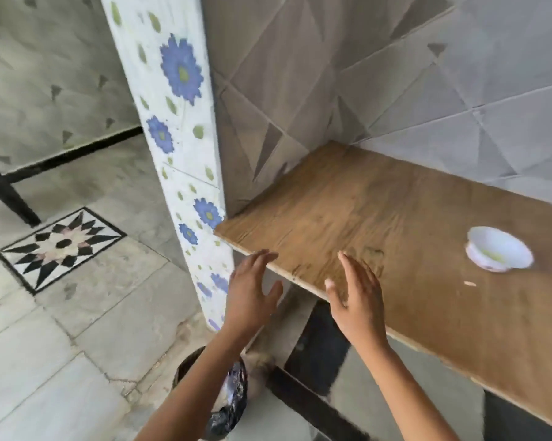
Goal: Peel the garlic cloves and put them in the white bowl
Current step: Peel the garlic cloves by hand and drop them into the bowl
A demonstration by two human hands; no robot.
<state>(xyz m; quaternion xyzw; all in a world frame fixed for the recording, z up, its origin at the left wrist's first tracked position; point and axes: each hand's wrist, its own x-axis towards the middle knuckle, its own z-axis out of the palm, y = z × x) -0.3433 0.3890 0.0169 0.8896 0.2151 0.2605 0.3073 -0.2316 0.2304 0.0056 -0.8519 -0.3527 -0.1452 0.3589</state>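
Not much of us in this shot, just two arms. Our left hand (252, 294) and right hand (357, 300) are both bare. Behind each hand the skin stays bare too: the left forearm (198, 377) and right forearm (405, 386) are uncovered right down to the bottom edge, where the shot cuts them off. Both arms look slim, with narrow wrists and longish fingers. It's all a bit motion-blurred, so we can't make out finer details like nails.
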